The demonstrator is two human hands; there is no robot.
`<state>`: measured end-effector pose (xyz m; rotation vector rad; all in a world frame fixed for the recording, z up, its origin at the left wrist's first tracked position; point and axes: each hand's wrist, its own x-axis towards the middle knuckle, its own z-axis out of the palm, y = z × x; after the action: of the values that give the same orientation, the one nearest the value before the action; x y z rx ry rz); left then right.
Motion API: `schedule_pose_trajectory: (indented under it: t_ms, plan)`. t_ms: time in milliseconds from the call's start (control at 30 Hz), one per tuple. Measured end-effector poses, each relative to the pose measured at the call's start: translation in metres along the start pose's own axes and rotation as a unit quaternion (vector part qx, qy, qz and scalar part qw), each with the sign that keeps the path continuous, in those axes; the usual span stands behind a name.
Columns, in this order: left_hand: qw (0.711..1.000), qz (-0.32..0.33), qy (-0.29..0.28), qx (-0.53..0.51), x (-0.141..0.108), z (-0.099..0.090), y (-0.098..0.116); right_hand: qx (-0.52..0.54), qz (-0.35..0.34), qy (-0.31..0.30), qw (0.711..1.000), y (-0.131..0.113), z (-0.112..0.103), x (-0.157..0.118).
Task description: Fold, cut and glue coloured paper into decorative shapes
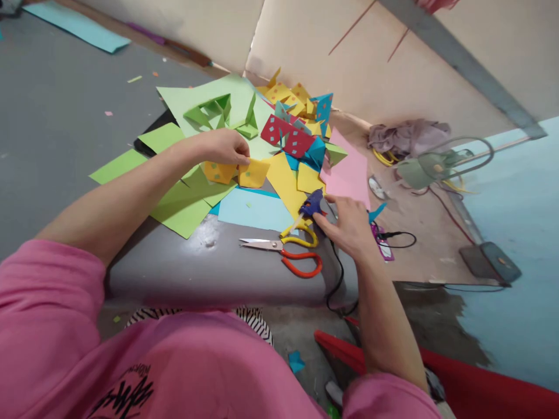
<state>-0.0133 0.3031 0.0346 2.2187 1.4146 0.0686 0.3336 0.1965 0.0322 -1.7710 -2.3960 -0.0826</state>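
Observation:
My left hand [225, 146] pinches the edge of a folded yellow paper piece [253, 174] dotted with small green squares. Beside that piece lies a second yellow dotted part [218, 172], partly under my fingers. My right hand [347, 224] is at a dark blue hot glue gun [311, 203], thumb and fingers closed about its near end, with a pale glue stick poking out of it. In front of the gun, scissors [275, 245] with one yellow and one red handle lie slightly apart at the blades. A light blue sheet [255, 210] lies between the hands.
Green sheets [183, 209] spread on the left; folded green shapes [209, 110] stand behind. Red, blue and yellow dotted paper shapes [288, 137] pile up near the wall. A pink sheet [347, 169] lies right. A black cord [337, 279] hangs over the table's front edge.

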Motion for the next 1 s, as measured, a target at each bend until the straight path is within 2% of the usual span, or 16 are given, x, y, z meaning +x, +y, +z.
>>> schedule_pose_trajectory:
  t_ms: [67, 133, 200, 267, 367, 567, 767, 1000]
  plan:
    - [1.000, 0.005, 0.006, -0.008, 0.001, 0.002, -0.001, 0.063, -0.042, 0.035, 0.997, -0.028, -0.007, 0.009]
    - [1.000, 0.010, 0.009, -0.015, 0.001, 0.002, -0.001, 0.146, -0.091, 0.004, 0.985, -0.058, -0.004, 0.022]
    - [1.000, 0.013, 0.005, -0.015, 0.000, 0.002, -0.001, 0.184, -0.147, -0.044, 0.971, -0.084, 0.008, 0.034]
    - [1.000, 0.013, 0.004, -0.010, -0.001, 0.001, 0.001, 0.188, -0.184, -0.083, 0.961, -0.100, 0.023, 0.044]
    - [1.000, 0.010, 0.006, -0.003, -0.002, -0.001, 0.003, 0.176, -0.202, -0.109, 0.957, -0.107, 0.038, 0.049]
    - [1.000, 0.011, 0.004, -0.003, -0.001, 0.000, 0.004, 0.192, -0.166, -0.115, 0.960, -0.110, 0.036, 0.050]
    - [1.000, 0.009, 0.002, -0.006, -0.001, 0.000, 0.003, 0.231, -0.085, -0.174, 0.954, -0.117, 0.027, 0.056]
    - [1.000, 0.018, 0.012, -0.014, 0.001, 0.001, 0.002, 0.299, 0.003, -0.192, 0.935, -0.109, 0.024, 0.052]
